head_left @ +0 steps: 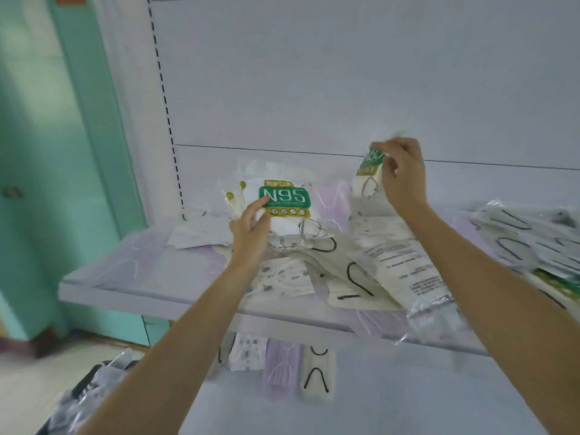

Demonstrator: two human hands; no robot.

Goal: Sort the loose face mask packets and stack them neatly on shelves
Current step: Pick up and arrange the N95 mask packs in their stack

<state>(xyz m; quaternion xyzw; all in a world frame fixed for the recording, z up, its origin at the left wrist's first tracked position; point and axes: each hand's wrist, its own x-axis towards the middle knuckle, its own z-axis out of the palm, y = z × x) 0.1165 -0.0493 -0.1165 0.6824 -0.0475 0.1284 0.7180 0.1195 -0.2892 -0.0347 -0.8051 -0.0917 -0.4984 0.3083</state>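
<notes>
The fingers (pixel 258 205) of my left hand (pixel 249 229) are curled around the lower left part of the N95 bundle (pixel 284 200), so this hand has a real hold on it. The bundle stands tilted toward me at the back of the shelf (pixel 125 287). The fingers (pixel 383 148) of my right hand (pixel 403 175) are closed in a pinch on the top edge of a single N95 packet (pixel 367 171). This packet hangs upright above the shelf, to the right of the bundle and apart from it.

I judge these packets to be very light and soft. The clear film looks smooth and probably slippery, and the mask inside will bend and flatten easily (nothing here will break, but it can crease). A pinch on a sealed edge is enough for one packet. For the bundle I think a flat hold from both faces is better, because the packets can slide one over another.

Further out, black-loop packets (pixel 354 277) and purple masks (pixel 332 199) lie loose and crossed on the shelf. A messy right pile (pixel 518 237) lies beyond my right forearm. More packets (pixel 282 365) lie on the lower shelf.
</notes>
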